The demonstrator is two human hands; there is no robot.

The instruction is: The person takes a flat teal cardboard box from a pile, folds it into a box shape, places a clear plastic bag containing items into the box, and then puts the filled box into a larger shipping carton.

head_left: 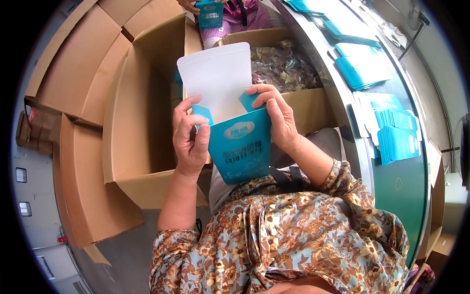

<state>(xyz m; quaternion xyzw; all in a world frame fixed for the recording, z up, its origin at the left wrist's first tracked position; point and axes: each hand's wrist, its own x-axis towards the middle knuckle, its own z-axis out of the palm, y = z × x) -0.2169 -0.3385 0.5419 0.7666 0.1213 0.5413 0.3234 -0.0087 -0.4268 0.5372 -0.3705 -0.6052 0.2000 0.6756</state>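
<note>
A teal carton (240,154) with a white-lined top flap raised stands upright between my two hands, just above my lap. My left hand (188,137) grips its left side, with the thumb on the front edge and the fingers by a teal side flap. On the other side, my right hand (278,115) holds the upper right edge, its fingers over the right side flap. The inside of the carton is mostly hidden behind its front panel. Beyond it, a cardboard box (306,100) holds clear plastic bags (284,66) with dried brownish contents.
A large open cardboard box (142,105) stands to my left, with more cardboard boxes (83,63) behind it. Along my right runs a green-topped table (399,196) bearing stacks of flat teal cartons (397,134). Across from me, another person's hand holds a teal carton (210,14).
</note>
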